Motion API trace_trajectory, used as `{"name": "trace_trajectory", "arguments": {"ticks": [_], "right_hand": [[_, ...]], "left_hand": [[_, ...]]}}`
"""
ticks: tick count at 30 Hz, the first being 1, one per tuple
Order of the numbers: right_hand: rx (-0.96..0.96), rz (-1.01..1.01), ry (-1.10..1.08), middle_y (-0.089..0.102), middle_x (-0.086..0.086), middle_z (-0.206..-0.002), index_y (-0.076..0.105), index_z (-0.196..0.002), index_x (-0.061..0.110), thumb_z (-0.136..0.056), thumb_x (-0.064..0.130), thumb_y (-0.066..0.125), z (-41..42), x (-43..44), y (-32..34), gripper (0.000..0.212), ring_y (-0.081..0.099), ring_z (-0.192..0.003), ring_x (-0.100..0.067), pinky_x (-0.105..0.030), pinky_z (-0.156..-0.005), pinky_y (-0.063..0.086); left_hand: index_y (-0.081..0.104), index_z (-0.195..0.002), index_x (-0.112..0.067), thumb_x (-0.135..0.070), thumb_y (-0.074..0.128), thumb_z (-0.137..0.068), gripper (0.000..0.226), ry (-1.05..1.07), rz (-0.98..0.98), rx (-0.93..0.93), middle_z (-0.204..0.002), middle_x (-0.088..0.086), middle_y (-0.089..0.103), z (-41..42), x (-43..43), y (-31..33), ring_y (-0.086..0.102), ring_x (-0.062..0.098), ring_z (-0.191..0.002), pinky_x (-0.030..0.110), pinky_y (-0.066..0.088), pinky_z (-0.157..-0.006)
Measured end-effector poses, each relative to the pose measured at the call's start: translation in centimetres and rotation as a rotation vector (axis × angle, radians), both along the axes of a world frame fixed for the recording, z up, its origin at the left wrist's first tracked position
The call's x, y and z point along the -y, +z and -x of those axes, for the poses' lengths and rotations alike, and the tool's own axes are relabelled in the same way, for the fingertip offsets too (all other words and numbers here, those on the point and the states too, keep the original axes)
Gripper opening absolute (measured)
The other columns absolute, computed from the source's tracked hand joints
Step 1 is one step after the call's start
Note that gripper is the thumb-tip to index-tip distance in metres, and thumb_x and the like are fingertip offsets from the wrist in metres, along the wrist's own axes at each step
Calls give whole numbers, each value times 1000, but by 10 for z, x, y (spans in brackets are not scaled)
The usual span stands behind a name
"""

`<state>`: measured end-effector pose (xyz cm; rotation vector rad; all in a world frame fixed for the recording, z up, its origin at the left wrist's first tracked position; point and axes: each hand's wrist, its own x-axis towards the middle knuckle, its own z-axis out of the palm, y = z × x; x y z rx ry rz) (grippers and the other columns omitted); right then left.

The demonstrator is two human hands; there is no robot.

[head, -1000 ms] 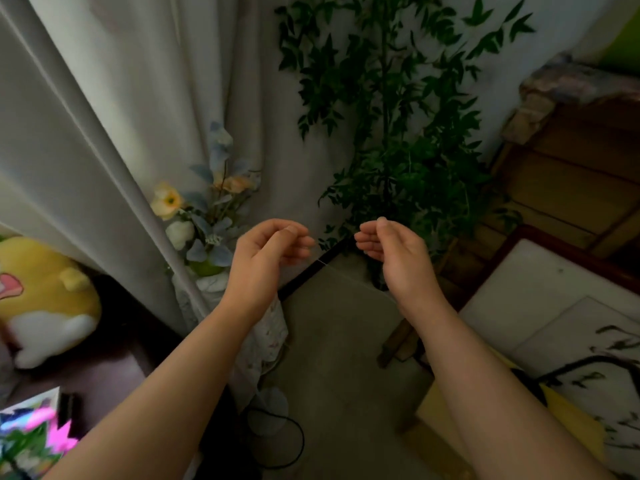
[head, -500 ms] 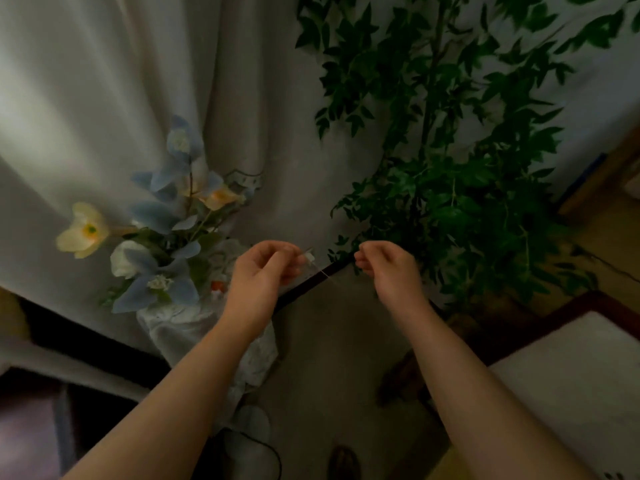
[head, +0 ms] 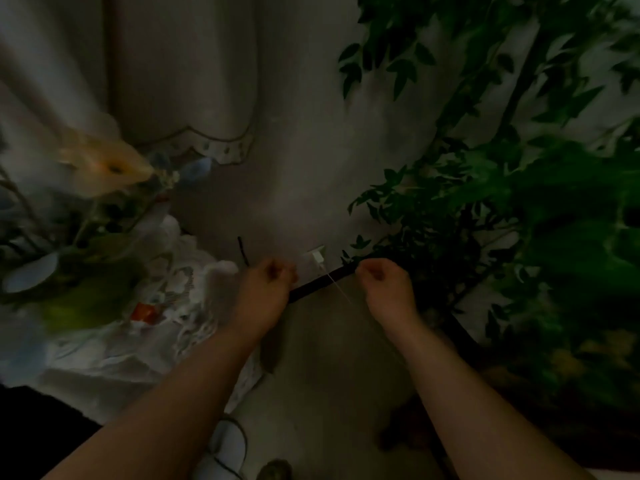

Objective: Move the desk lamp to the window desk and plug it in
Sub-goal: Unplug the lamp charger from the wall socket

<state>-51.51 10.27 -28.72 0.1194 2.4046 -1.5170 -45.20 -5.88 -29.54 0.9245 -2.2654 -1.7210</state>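
Dim view, blurred at the edges. Landmark: wall outlet (head: 317,255), low on the wall just above the dark baseboard (head: 320,282).

Left hand (head: 266,289) sits just left of the outlet, fingers curled together in a loose fist; whether anything is clamped in that grip I cannot tell. Right hand (head: 386,289) sits just right of the outlet, fingers also pinched together. A thin pale cord (head: 337,287) runs from the outlet down toward the right hand, which appears to pinch it, though the contact point is too dark to confirm.

A small white plug (head: 318,259) looks seated in the outlet. The lamp itself is out of frame; only its cord end is here.

Judgement: both hands stay close either side of the outlet, one to steady, one to take slack, so the thin cord does not tug the plug loose. Plugging-in step looks at or near completion.

Plant (head: 502,220) crowds the right of the outlet; flowers (head: 104,168) stand left.
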Motion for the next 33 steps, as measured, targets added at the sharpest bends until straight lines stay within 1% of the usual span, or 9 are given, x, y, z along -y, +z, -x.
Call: {"name": "trace_trajectory", "arguments": {"ticks": [2, 5, 9, 14, 17, 19, 24, 29, 33], "right_hand": [[9, -22, 7, 64, -11, -120, 61, -121, 4, -95, 14, 54, 16, 7, -26, 29, 55, -100, -13, -22, -81, 40], [-10, -78, 24, 66, -13, -118, 64, -117, 3, -94, 12, 55, 41, 18, -72, 26, 62, -109, -24, -24, -83, 43], [-5, -123, 69, 65, -12, -122, 62, -121, 3, -95, 14, 54, 67, 32, -137, 29, 60, -108, -20, -19, -82, 40], [-14, -162, 72, 64, -14, -124, 62, -122, 1, -97, 15, 50, 101, 52, -208, 30, 59, -113, -25, -19, -83, 39], [-26, -214, 97, 66, -19, -113, 64, -113, -5, -99, 14, 46, 122, 62, -242, 30, 60, -107, -31, -29, -83, 45], [-35, -232, 102, 66, -19, -105, 65, -104, -6, -99, 13, 45, 137, 69, -266, 28, 61, -103, -31, -33, -82, 46], [-49, -282, 179, 57, -18, -134, 55, -130, -1, -99, 20, 47, 165, 85, -314, 38, 53, -122, -29, -29, -97, 40], [-34, -289, 176, 58, -18, -132, 54, -127, -3, -99, 19, 48, 184, 101, -351, 37, 55, -119, -29, -29, -89, 43], [3, -236, 159, 61, -19, -126, 58, -119, 0, -97, 16, 49, 202, 119, -383, 28, 59, -111, -30, -24, -75, 39]], "left_hand": [[61, -73, -15, -21, 52, -94, 25, 32, -10, 29, -77, 3, 65, 16, 2, -27, 62, 23, -80, 32, 46, -72], [57, -67, -21, -22, 51, -94, 28, 105, -134, 100, -84, 8, 66, 42, 7, -73, 61, 23, -84, 39, 48, -80], [57, -66, -20, -17, 52, -92, 26, 166, -266, 137, -75, 4, 63, 70, 16, -133, 60, 25, -84, 36, 47, -83], [58, -71, -18, -15, 51, -93, 23, 185, -297, 129, -78, 5, 64, 102, 26, -193, 58, 19, -72, 28, 47, -68], [61, -73, -19, -18, 53, -91, 19, 197, -262, 111, -88, 10, 68, 117, 32, -227, 62, 26, -82, 38, 53, -83], [62, -76, -17, -20, 53, -91, 18, 193, -220, 93, -91, 12, 69, 127, 34, -247, 63, 26, -84, 39, 53, -82], [60, -75, -16, -17, 51, -93, 20, 163, -144, 30, -90, 10, 68, 152, 37, -282, 60, 20, -78, 24, 44, -62], [62, -93, -9, -13, 48, -94, 15, 161, -144, 15, -92, 9, 67, 173, 43, -309, 59, 19, -78, 23, 43, -57], [63, -87, -12, -14, 49, -93, 15, 171, -181, 19, -91, 9, 67, 183, 47, -330, 60, 20, -78, 23, 45, -59]]}}
